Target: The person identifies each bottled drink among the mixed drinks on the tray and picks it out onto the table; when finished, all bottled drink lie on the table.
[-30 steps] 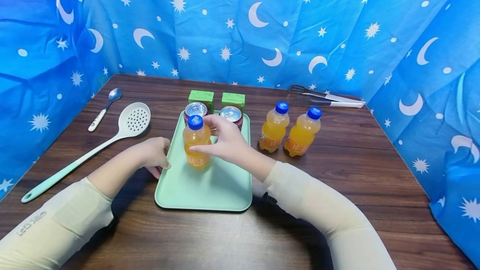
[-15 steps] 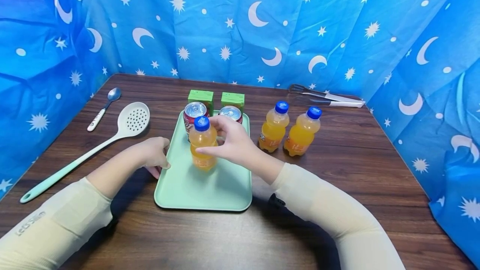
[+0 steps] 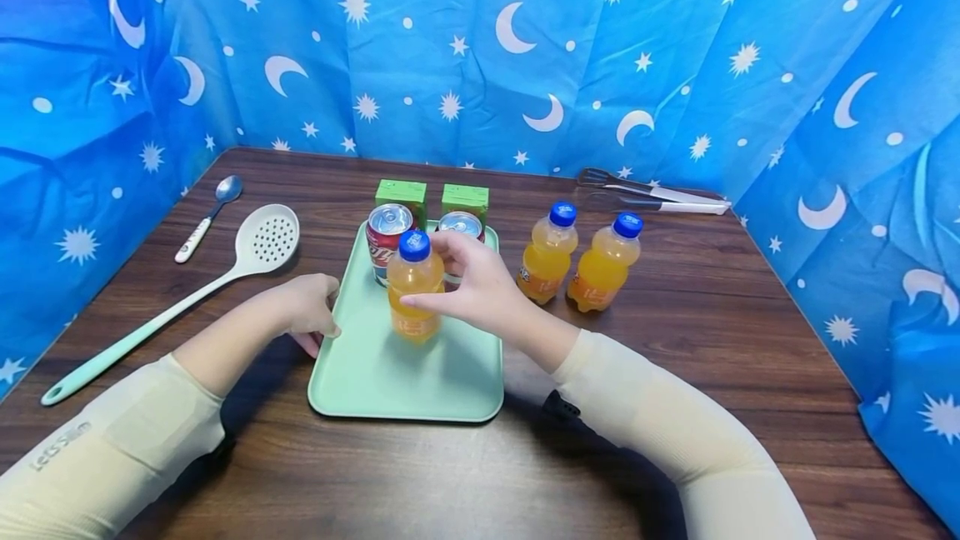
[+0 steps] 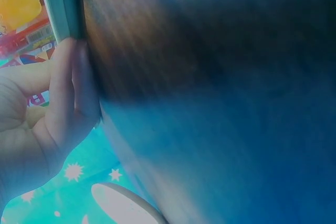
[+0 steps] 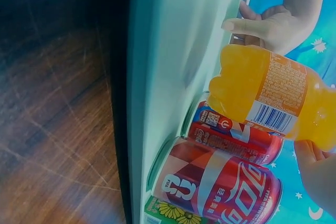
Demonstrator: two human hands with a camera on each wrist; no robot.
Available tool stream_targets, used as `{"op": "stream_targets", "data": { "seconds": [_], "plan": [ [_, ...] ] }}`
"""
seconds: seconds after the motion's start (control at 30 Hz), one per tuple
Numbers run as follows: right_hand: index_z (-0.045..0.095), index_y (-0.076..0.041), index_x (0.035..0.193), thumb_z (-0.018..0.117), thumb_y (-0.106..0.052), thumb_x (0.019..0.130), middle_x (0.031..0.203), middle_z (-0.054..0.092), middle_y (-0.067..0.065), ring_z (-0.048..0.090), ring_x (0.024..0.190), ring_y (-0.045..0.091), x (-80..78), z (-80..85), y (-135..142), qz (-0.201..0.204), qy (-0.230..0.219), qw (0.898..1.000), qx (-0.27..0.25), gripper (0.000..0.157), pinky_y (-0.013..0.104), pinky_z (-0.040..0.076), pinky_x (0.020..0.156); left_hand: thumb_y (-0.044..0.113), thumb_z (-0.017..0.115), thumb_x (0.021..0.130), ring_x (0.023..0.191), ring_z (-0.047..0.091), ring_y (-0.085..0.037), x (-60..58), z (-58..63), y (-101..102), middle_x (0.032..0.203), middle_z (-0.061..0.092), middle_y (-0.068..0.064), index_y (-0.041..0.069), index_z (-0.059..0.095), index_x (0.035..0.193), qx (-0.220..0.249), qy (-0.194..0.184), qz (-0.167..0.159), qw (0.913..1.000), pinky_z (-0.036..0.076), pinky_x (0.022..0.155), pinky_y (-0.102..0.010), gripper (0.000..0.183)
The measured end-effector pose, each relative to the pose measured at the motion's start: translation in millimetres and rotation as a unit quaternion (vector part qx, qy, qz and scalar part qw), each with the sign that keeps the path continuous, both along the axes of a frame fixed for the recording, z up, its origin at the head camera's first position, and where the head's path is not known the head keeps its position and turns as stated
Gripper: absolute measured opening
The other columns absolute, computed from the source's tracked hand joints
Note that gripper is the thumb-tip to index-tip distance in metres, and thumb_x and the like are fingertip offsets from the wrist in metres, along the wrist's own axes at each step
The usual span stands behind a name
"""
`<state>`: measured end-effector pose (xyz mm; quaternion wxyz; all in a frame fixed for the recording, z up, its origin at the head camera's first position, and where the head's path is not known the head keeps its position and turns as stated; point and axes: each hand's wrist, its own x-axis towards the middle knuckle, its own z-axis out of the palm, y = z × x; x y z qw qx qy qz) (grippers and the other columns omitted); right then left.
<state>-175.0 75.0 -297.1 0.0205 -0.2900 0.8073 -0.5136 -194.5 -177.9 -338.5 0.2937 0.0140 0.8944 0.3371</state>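
Note:
My right hand (image 3: 480,283) grips a small bottle of orange drink (image 3: 416,288) with a blue cap, thumb on the near side. The bottle is upright over the middle of a mint-green tray (image 3: 405,394); the right wrist view shows its base just off the tray surface. My left hand (image 3: 309,305) pinches the tray's left edge between thumb and fingers. Behind the bottle on the tray stand two red soda cans, the left can (image 3: 381,248) more exposed and the right can (image 3: 461,226) mostly hidden by my right hand. Two green drink cartons (image 3: 402,192) stand behind the cans.
Two more orange drink bottles (image 3: 551,261) stand on the brown table to the right of the tray. Tongs (image 3: 660,198) lie at the back right. A slotted spoon (image 3: 268,240) and a small spoon (image 3: 202,227) lie on the left. A blue patterned curtain (image 3: 450,48) surrounds the table.
My right hand has moved the orange drink bottle to the right over the tray, uncovering more of the left soda can. The left hand has stayed at the tray's edge.

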Motion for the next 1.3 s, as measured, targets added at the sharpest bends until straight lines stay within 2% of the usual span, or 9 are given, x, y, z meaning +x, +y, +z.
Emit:
{"op": "stream_targets", "data": {
  "seconds": [0.33,0.6,0.87,1.03,1.17,1.3],
  "plan": [
    [0.054,-0.014,0.123,0.081,-0.029,0.073,0.112,0.060,-0.004,0.061,0.097,0.010,1.6,-1.2,12,-0.005,0.002,1.000,-0.013,0.059,0.029,0.058,0.077,-0.007,0.064,0.079,0.058,0.064,-0.024,-0.9,-1.4,-1,0.083,0.055,-0.020,-0.008,0.045,0.101,-0.002,0.001,-0.004,1.0000,0.060,0.054,-0.034,0.029],
    [0.055,-0.014,0.121,0.082,-0.027,0.072,0.111,0.060,-0.004,0.060,0.095,0.010,0.7,-1.0,22,-0.016,0.037,0.999,-0.017,0.057,0.032,0.054,0.087,-0.006,0.065,0.079,0.059,0.064,-0.024,-1.1,-0.7,0,0.087,0.054,-0.021,-0.008,0.045,0.102,-0.007,0.002,-0.006,1.0000,0.060,0.054,-0.034,0.031],
    [0.056,-0.011,0.119,0.082,-0.022,0.072,0.110,0.061,-0.003,0.059,0.099,0.010,2.2,0.6,30,-0.027,0.053,0.998,-0.026,0.055,0.028,0.053,0.088,-0.006,0.065,0.079,0.060,0.064,-0.024,-1.3,-0.2,1,0.086,0.054,-0.021,-0.009,0.044,0.105,-0.003,0.002,-0.010,0.9999,0.060,0.054,-0.034,0.033],
    [0.056,-0.007,0.117,0.083,-0.016,0.072,0.109,0.062,0.000,0.059,0.100,0.010,1.8,3.9,36,-0.016,0.075,0.996,-0.040,0.054,0.030,0.053,0.088,-0.005,0.065,0.079,0.059,0.064,-0.024,-0.2,0.9,1,0.085,0.054,-0.021,-0.008,0.044,0.104,-0.004,0.001,-0.012,0.9999,0.060,0.054,-0.033,0.032],
    [0.055,-0.005,0.117,0.082,-0.013,0.071,0.108,0.062,0.002,0.060,0.099,0.012,1.8,4.8,42,-0.014,0.072,0.996,-0.058,0.054,0.033,0.054,0.088,-0.006,0.065,0.079,0.058,0.065,-0.024,1.3,1.0,0,0.084,0.055,-0.021,-0.008,0.044,0.103,-0.002,0.002,-0.011,0.9999,0.060,0.054,-0.034,0.031],
    [0.055,-0.005,0.118,0.082,-0.012,0.072,0.108,0.063,0.003,0.061,0.098,0.013,2.8,5.7,48,-0.020,0.069,0.995,-0.063,0.054,0.031,0.053,0.089,-0.006,0.065,0.079,0.056,0.065,-0.024,1.3,1.0,0,0.083,0.053,-0.021,-0.008,0.045,0.100,0.000,0.005,-0.011,0.9999,0.060,0.054,-0.034,0.029]
  ]
}}
